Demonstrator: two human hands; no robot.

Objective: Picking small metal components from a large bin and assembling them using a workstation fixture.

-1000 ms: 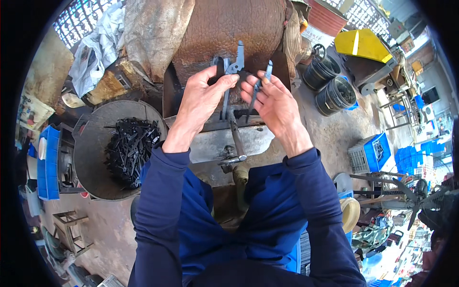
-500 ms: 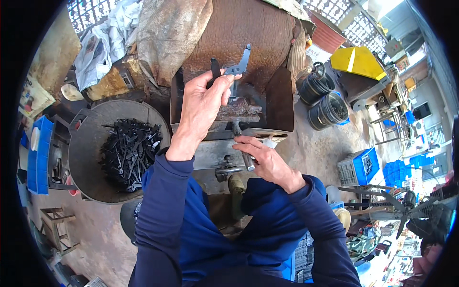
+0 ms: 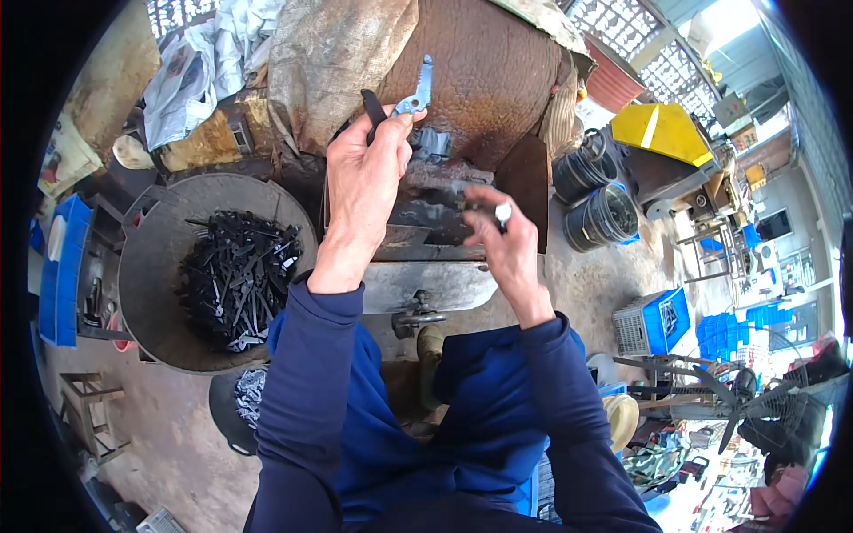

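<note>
Just beyond the fingertips of the left hand (image 3: 362, 182), seen against the brown crusted cover (image 3: 484, 62), a metal piece (image 3: 416, 99) was pinched by thumb and fingers, its longer arm pointing away from the person and slightly right; a black strip (image 3: 372, 108) stood left of it, whether joined could not be told. Right hand (image 3: 514, 256), farther from the piece and nearer the body, was curled round a rod (image 3: 504, 213), its fingers blurred. Piece: blue-grey, flat, bent, notched along one edge.

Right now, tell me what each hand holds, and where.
Left hand: grey metal piece and black strip, both by their lower parts. Right hand: rod, apparently near one end; blurred.
</note>
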